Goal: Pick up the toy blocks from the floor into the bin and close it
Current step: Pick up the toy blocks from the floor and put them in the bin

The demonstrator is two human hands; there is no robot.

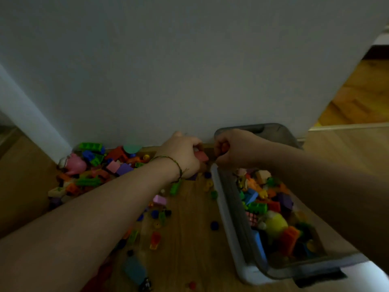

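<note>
"What's in the right grip (233,150)?"

"Can't tell. Its fingers are curled up tight and hide the inside."

"And the left grip (185,152)?"

"It holds a pink block (201,156), but the fingers cover most of it. The left arm (94,207) hides part of the pile of blocks (90,165) by the wall (168,70) too."

"Can you see the whole bin (229,228)?"

"No. The right arm (326,175) covers its right side, and its near corner is all fuzzy. There's a black thing (320,277) there; I can't tell what it is."

"What about that blue block (134,269) down low?"

"Blurry. The dark little thing (146,284) next to it is cut off at the bottom."
</note>
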